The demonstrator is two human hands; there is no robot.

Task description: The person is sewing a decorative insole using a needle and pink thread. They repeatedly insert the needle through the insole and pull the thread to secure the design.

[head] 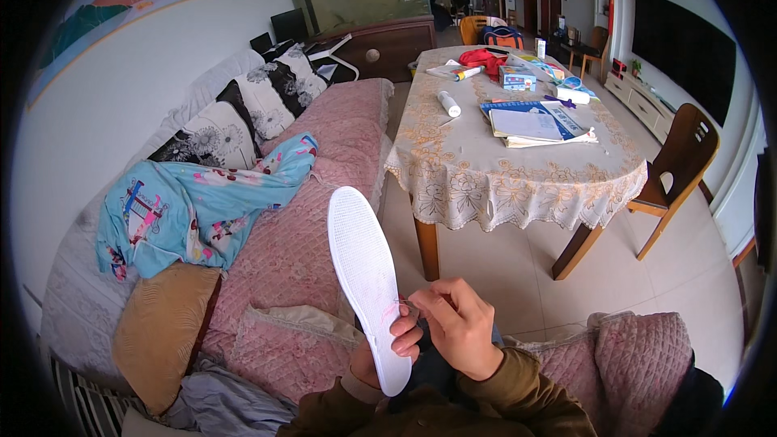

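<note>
A white shoe insole (364,261) with a fine grid surface stands tilted before me, its wide end pointing up and away. Faint pink or red stitching shows on its lower middle part. My left hand (405,337) grips the insole near its lower end, with the fingers curled over the right edge and the palm behind it. Just right of that edge, my right hand (458,321) has thumb and forefinger pinched together at a thin thread (403,301), which runs to the insole. Whether a needle is between those fingertips, I cannot tell.
A table with a lace-patterned cloth (437,164) bears books (534,124), a white bottle (449,104) and a small box (518,78). At left is a sofa with a pink quilted cover (340,127), cushions (164,334) and a blue printed cloth (182,212). A wooden chair (680,158) stands right.
</note>
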